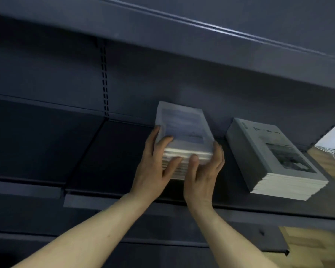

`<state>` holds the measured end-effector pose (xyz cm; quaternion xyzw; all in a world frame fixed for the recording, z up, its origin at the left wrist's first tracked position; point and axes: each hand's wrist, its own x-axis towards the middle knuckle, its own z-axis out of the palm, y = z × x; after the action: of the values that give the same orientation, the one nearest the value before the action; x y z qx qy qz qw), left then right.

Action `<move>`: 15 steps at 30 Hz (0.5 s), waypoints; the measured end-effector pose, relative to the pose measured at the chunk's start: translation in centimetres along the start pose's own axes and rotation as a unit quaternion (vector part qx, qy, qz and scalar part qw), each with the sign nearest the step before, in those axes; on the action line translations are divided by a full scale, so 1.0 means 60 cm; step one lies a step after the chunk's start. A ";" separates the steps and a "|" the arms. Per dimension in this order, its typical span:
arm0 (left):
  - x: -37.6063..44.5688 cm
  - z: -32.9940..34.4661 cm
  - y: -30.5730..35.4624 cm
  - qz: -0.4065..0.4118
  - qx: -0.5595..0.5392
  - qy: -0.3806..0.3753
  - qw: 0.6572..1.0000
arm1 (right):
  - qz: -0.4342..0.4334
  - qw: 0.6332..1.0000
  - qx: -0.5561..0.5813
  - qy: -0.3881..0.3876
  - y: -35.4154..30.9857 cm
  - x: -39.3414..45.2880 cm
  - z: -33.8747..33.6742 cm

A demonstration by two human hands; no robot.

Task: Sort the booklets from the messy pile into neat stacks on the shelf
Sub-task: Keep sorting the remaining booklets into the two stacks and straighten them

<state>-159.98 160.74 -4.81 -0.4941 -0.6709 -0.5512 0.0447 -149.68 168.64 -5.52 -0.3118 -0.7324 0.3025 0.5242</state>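
Observation:
A stack of pale, blue-covered booklets (184, 128) lies on the dark shelf board (108, 155), its long side running toward the back wall. My left hand (155, 167) holds the stack's near left corner, thumb along the left side, one finger on the cover, others on the front edge. My right hand (203, 175) wraps the near right corner, thumb on the front edge and fingers round the right side. A second stack of grey-covered booklets (275, 155) lies neatly to the right on the same shelf, apart from the first.
An upper shelf (201, 35) overhangs the stacks. The back panel has a slotted upright (104, 84). The shelf's front lip (162, 202) runs under my wrists. Wooden floor (329, 167) shows past the shelf's right end.

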 end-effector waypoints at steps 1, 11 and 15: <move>0.001 0.003 -0.001 -0.004 -0.006 0.000 1.000 | 0.000 1.000 0.009 -0.008 0.005 0.000 0.003; 0.003 -0.027 -0.017 0.026 0.074 -0.110 0.991 | -0.104 0.971 -0.150 -0.156 0.057 0.012 -0.038; 0.003 -0.014 -0.024 0.019 0.091 -0.076 0.993 | -0.106 0.973 -0.147 -0.145 0.064 0.014 -0.030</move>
<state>-161.50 160.34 -5.36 -0.5415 -0.7100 -0.4476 0.0488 -147.61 171.88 -7.53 -0.2586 -0.8660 0.1767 0.3898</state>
